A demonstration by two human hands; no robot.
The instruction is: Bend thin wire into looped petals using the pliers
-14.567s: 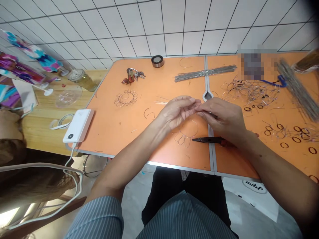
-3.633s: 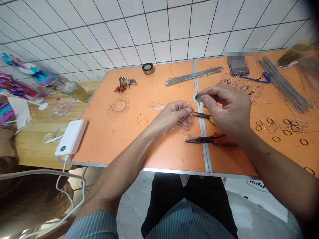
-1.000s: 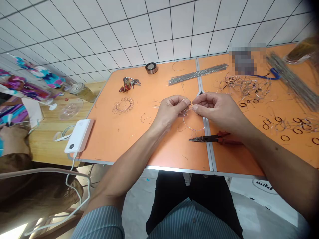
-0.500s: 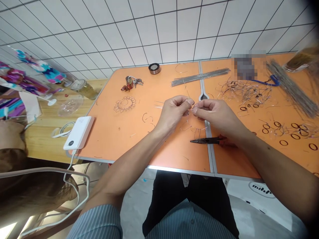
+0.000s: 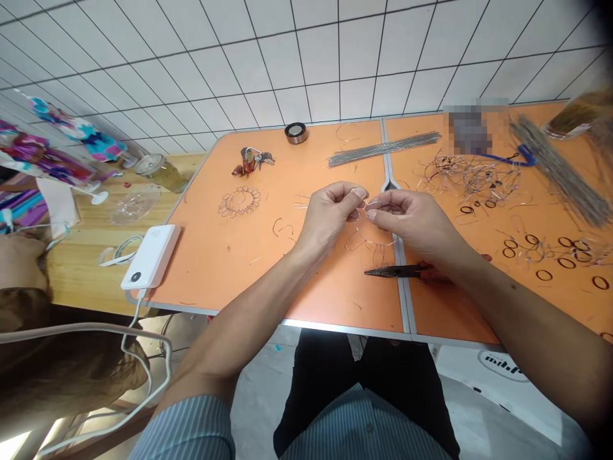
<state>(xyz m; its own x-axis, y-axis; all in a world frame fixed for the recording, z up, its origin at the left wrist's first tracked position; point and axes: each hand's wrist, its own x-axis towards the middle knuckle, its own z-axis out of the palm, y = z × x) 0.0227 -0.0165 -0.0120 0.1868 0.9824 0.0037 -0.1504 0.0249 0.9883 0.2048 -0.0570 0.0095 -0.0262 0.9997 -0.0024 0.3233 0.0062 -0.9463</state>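
You have both hands close together over the orange bench (image 5: pixel 220 268), and the thumb and forefinger of your left hand (image 5: pixel 328 214) and of your right hand (image 5: pixel 416 217) are pressed together at the tips, pinching fine wire of the wire ring (image 5: pixel 376 244); the strands are too thin to tell exactly which part each pinch has. The ring curves from your fingertips toward your body, petal-like loops along its near edge. Just nearer to you than those loops lie the pliers (image 5: pixel 393 271), nose pointing left, partly hidden below your right hand. Beyond your fingers, a bundle of straight wires (image 5: pixel 383 150) rests at a slant. Right of your right fingers sit a wire tangle (image 5: pixel 472 174) and scattered dark rings (image 5: pixel 543 275). Well left of your left fingers lies a flower-shaped wire piece (image 5: pixel 239 202), with keys (image 5: pixel 253 161) behind it and a round roll (image 5: pixel 295 133) farther back. Farthest from your fingers are a white power bank (image 5: pixel 151 257) at the left and a second wire bundle (image 5: pixel 560 169) at the right.
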